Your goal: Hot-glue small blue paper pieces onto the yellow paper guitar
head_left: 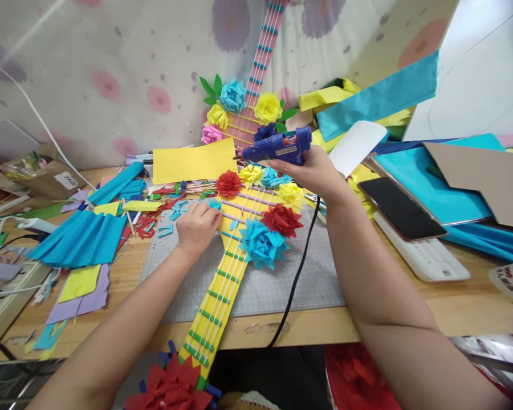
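Observation:
My right hand (318, 171) is wrapped round a blue hot glue gun (277, 147), held level with its nozzle to the left. Below it lies a yellow paper guitar (222, 285) with white strings, green frets and crepe paper flowers. A red flower (228, 184), a darker red flower (282, 220) and a big blue flower (264, 244) sit on its body. My left hand (198, 225) is closed at the body's left edge, pinching a blue crepe paper piece (214, 204) that shows at the fingertips. The fingers hide most of that piece.
A grey cutting mat (316, 285) lies under the guitar, with the glue gun's black cord (297, 279) across it. A pink paper guitar (260, 62) leans behind. Blue crepe paper (83, 236) and scraps lie left. A phone (402, 208) and a cup (511, 282) are right.

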